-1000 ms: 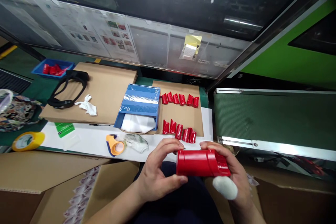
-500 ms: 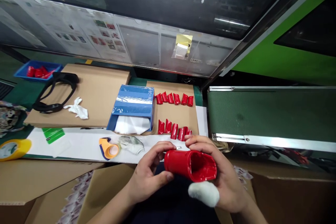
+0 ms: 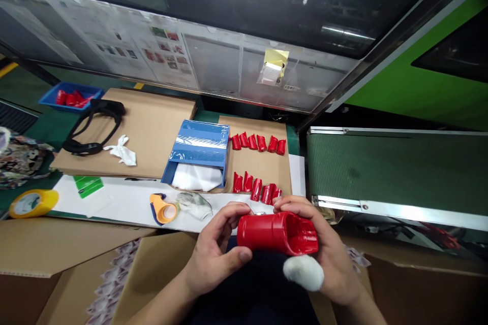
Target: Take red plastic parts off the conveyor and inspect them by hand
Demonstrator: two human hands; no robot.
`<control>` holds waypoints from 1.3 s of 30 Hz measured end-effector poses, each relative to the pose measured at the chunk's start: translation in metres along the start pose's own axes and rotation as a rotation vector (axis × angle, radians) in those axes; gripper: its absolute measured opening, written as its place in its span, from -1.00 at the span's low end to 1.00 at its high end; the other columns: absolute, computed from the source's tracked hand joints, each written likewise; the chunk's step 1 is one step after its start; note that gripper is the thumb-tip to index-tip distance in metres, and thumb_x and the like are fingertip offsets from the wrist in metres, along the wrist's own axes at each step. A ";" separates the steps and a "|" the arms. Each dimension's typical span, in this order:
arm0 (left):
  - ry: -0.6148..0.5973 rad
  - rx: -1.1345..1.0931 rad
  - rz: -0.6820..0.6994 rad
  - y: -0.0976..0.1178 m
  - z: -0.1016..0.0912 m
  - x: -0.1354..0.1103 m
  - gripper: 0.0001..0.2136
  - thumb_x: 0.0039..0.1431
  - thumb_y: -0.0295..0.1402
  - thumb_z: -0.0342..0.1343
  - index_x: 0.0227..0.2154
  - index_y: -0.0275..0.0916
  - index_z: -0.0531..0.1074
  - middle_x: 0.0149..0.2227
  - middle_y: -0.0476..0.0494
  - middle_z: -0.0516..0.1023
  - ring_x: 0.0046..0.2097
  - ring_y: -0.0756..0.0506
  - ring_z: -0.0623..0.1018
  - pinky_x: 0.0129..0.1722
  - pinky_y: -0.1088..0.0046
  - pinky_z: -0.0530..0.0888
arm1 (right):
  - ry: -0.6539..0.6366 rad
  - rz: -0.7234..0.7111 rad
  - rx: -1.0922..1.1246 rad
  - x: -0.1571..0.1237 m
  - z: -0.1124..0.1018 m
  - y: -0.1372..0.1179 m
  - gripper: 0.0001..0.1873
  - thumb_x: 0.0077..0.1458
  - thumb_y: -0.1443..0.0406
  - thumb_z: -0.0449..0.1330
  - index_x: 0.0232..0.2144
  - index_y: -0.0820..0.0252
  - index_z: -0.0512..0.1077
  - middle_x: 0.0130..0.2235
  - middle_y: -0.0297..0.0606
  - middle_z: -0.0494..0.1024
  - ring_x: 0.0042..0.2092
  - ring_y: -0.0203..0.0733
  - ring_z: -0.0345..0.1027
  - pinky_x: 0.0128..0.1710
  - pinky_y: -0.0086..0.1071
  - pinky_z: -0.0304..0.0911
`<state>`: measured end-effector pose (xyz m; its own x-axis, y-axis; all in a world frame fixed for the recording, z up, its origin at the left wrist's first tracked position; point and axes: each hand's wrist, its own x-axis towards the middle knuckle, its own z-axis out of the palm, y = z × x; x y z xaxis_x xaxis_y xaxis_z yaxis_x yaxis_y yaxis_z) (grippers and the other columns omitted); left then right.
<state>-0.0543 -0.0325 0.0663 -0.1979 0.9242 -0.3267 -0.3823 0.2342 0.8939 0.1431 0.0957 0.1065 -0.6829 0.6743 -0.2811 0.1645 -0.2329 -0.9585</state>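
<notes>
Between my two hands lies a glossy red hollow plastic part (image 3: pixel 263 232), a tube with a flared, cut-away end pointing right. My left hand (image 3: pixel 217 251) grips its narrower left end, thumb below and fingers behind. Around the flared end curls my right hand (image 3: pixel 328 249), its thumb wearing a white finger cot (image 3: pixel 304 272). Beyond the hands, similar smaller-looking red parts stand on a cardboard sheet (image 3: pixel 259 160) in two rows: a back row (image 3: pixel 261 142) and a front row (image 3: pixel 256 189), whose right end is partly covered by my right fingers.
A blue box (image 3: pixel 200 143) with white cloth stands left of the rows. An orange tape dispenser (image 3: pixel 163 209), yellow tape roll (image 3: pixel 34 203) and black headband (image 3: pixel 93 127) lie further left, near a blue bin (image 3: pixel 70 86) of red parts. A green conveyor (image 3: pixel 400 167) runs at right; open cartons (image 3: pixel 168 274) are below.
The red part has turned slightly in my hands, its opening now facing more to the right. The whole scene has shifted a little rightward as the camera moved.
</notes>
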 end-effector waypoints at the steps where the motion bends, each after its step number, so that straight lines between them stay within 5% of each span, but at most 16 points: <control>1: 0.006 0.003 -0.001 0.001 0.000 -0.001 -0.53 0.13 -0.18 0.35 0.09 -0.04 0.44 0.11 -0.13 0.42 0.15 -0.13 0.48 0.16 0.55 0.40 | 0.002 -0.003 0.003 0.000 0.001 0.001 -0.35 0.03 -0.01 0.42 0.12 -0.09 0.36 0.20 -0.12 0.32 0.26 0.21 0.21 0.31 0.06 0.12; 11: -0.055 -0.005 -0.156 -0.004 -0.014 -0.003 -0.42 0.16 -0.14 0.31 0.21 -0.08 0.30 0.14 -0.24 0.46 0.16 -0.23 0.50 0.16 0.32 0.45 | 0.020 0.082 -0.096 0.003 0.010 0.012 -0.42 0.03 0.21 0.44 0.09 -0.05 0.36 0.13 -0.18 0.42 0.17 0.09 0.33 0.21 -0.12 0.25; 17: -0.199 0.283 -0.205 -0.002 -0.017 0.004 -0.22 0.01 -0.12 0.42 0.28 -0.05 0.24 0.25 -0.25 0.40 0.26 -0.33 0.42 0.29 0.07 0.35 | -0.034 0.201 -0.200 0.000 0.020 0.020 -0.41 0.02 0.28 0.44 0.07 -0.06 0.35 0.08 -0.27 0.47 0.07 -0.03 0.40 0.12 -0.26 0.29; 28: -0.352 0.349 -0.226 0.000 -0.007 0.024 -0.45 0.08 -0.28 0.37 0.15 -0.11 0.42 0.11 -0.15 0.56 0.10 -0.22 0.55 0.16 0.24 0.45 | -0.088 0.270 -0.251 -0.007 0.023 0.040 -0.51 0.17 0.16 0.34 0.11 -0.09 0.30 0.14 -0.28 0.41 0.15 -0.07 0.33 0.16 -0.30 0.24; 39: -0.324 0.367 -0.212 -0.006 -0.015 0.030 -0.43 0.05 -0.36 0.38 0.15 -0.12 0.41 0.11 -0.12 0.55 0.09 -0.17 0.53 0.17 0.31 0.40 | -0.103 0.227 -0.293 0.003 0.023 0.043 -0.44 0.19 0.17 0.33 0.17 -0.17 0.24 0.20 -0.33 0.33 0.22 -0.13 0.26 0.24 -0.33 0.17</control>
<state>-0.0711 -0.0105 0.0468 0.1608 0.8773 -0.4523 -0.0310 0.4625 0.8861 0.1317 0.0719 0.0659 -0.6714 0.5509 -0.4957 0.5062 -0.1477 -0.8497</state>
